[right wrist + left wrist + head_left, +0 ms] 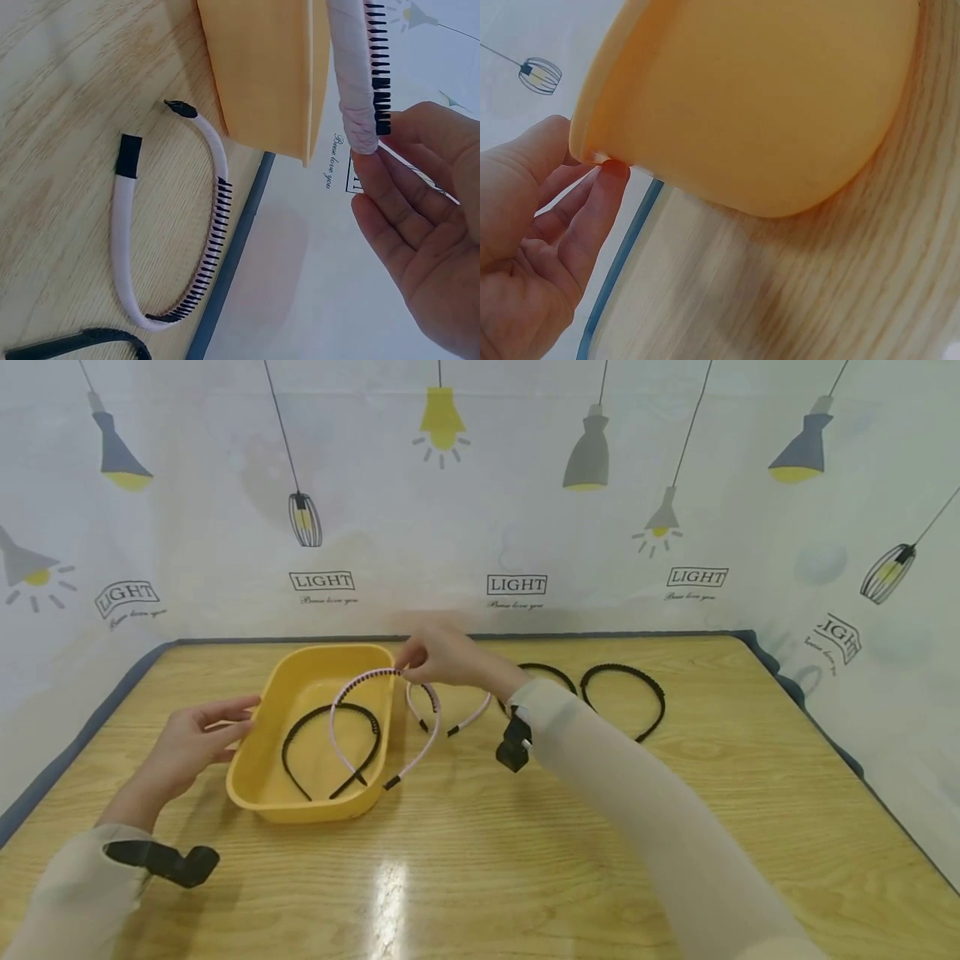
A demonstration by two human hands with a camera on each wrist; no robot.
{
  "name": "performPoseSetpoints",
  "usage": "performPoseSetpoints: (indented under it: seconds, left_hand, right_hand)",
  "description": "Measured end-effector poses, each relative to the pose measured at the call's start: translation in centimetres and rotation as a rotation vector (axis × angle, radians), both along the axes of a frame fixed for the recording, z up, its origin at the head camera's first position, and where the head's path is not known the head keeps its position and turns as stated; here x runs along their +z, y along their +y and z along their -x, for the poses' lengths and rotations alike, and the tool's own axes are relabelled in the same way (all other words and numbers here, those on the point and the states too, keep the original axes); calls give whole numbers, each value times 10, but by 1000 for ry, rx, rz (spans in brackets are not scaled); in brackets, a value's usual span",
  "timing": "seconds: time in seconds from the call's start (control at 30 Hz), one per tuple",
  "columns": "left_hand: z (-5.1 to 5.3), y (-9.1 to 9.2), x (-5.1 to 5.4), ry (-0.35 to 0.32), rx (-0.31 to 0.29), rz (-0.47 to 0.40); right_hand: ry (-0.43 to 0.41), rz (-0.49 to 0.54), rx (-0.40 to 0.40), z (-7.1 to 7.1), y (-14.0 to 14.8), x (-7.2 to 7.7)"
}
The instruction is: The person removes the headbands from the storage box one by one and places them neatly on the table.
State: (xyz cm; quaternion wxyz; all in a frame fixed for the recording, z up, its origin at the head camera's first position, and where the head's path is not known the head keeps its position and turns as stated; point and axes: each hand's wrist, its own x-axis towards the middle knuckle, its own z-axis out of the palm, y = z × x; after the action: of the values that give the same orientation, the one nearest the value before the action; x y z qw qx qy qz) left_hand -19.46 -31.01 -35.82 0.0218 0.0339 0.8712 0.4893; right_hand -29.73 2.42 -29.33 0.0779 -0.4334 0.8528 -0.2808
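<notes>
My right hand (450,656) pinches a pale pink headband (375,674) at its top. The band hangs upright over the right rim of a yellow plastic basin (315,811), its black-capped ends pointing down. Black comb teeth line its inner side in the right wrist view. A black headband (309,712) lies inside the basin. At the basin's left side, my left hand (191,739) holds the rim, with thumb and fingertips on either side of it in the left wrist view. Another pale pink headband (120,247) lies on the table, right of the basin.
Two black headbands (551,668) (622,667) lie on the wooden table (480,860) to the right, one partly hidden by my right forearm. A white backdrop (480,527) printed with lamps stands behind the table's dark-edged back and sides.
</notes>
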Motion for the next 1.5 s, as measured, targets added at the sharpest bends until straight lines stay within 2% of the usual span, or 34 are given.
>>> performPoseSetpoints:
  seconds: [0.4, 0.5, 0.77, 1.27, 1.5]
  left_hand:
    - [-1, 0, 0, 19, -4, -31]
    - [-1, 0, -1, 20, -4, -31]
    - [0, -1, -1, 23, -2, -30]
    - [-2, 0, -1, 15, 2, -11]
    - [-1, 0, -1, 14, -1, -11]
  right_hand:
    - [-39, 42, 9, -5, 19, -4]
    - [-50, 39, 7, -7, 23, -4]
    - [-16, 29, -12, -10, 35, -7]
    - [-32, -9, -75, -18, 58, -15]
    - [-30, -28, -67, -20, 66, -22]
